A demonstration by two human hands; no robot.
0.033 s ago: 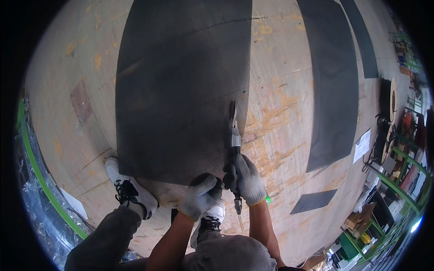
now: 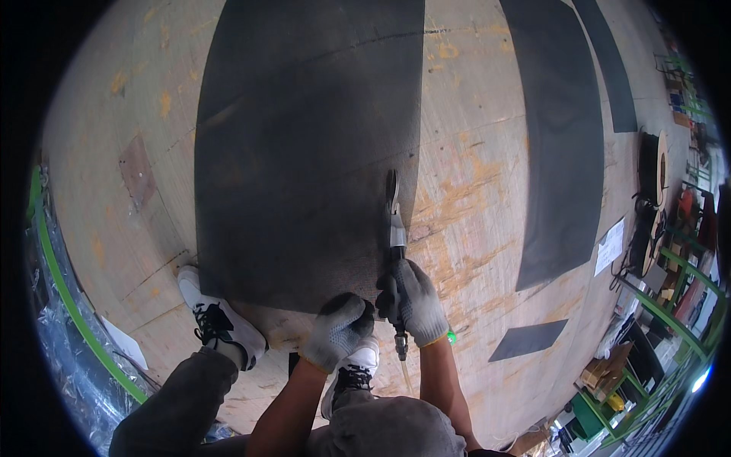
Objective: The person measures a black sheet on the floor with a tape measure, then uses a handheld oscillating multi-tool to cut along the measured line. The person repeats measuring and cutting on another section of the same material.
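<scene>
A person stands on a wide wooden floor [image 2: 487, 190] and looks down at two gloved hands. The right hand [image 2: 415, 301] is closed tight around the handle of a long metal cutting tool [image 2: 394, 228]. The tool points away from the person, and its blades lie along the right edge of a big dark sheet [image 2: 304, 152] that is spread flat on the floor. The blades seem to be a little open, but the picture is too small there to be sure.

The left hand [image 2: 339, 329] is just beside the right one. It is curled into a fist at the near edge of the sheet, and it may be pinching the edge, but the glove hides that part.

A white shoe [image 2: 217, 320] stands at the near left corner of the sheet. Another white shoe [image 2: 354, 373] shows under the left hand. A long dark strip [image 2: 560, 145] lies well apart on the right, with a small dark piece [image 2: 529, 339] near it. Green shelves [image 2: 670, 305] full of stuff stand at the far right.
</scene>
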